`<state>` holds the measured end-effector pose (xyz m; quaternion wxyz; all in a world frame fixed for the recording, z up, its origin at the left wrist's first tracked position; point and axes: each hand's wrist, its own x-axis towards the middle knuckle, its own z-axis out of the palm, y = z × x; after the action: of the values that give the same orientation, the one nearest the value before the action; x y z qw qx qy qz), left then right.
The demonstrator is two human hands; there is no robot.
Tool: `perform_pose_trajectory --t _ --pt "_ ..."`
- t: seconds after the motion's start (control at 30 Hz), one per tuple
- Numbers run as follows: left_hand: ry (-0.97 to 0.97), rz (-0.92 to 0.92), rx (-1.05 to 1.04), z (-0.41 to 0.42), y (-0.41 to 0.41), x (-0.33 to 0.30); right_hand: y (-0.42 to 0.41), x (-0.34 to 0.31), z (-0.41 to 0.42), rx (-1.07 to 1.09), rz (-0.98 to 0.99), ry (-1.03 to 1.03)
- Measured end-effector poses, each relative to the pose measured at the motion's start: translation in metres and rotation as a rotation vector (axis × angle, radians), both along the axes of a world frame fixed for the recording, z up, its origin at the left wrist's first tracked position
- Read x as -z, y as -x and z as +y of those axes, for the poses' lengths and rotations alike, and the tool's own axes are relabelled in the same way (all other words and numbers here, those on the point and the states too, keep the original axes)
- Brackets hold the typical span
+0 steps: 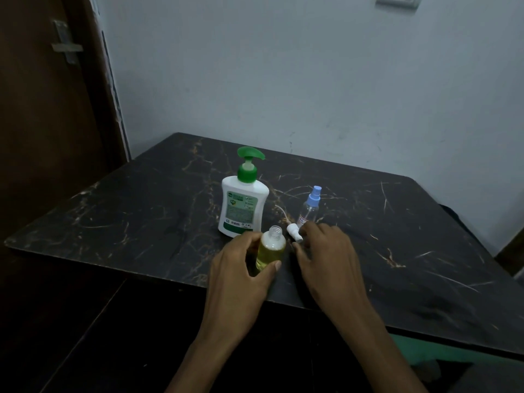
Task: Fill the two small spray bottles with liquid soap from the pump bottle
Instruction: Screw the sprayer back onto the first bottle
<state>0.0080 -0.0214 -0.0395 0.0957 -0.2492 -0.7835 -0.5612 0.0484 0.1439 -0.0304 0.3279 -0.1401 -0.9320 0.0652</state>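
Soap, yellow, is seen filling the uncapped spray bottle, gripped by the left hand just before the pump bottle. Its white spray head is touched by the loosely spread right hand. The blue-capped bottle, right of the pump bottle, appears empty.

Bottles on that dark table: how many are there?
3. The white pump bottle stands at the back, an uncapped bottle of yellow liquid is held by the left hand, and a blue-capped spray bottle stands to the right.
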Motion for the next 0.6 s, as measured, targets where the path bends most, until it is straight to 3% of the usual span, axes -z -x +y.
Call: perform_pose_trajectory --t 0.47,0.6 --pt "0.061 0.014 -0.023 0.003 0.0 0.007 0.013 0.001 0.003 0.105 -0.039 0.046" --pt "0.063 0.015 -0.02 0.002 0.0 0.008 -0.013 -0.013 0.003 0.092 -0.021 0.193"
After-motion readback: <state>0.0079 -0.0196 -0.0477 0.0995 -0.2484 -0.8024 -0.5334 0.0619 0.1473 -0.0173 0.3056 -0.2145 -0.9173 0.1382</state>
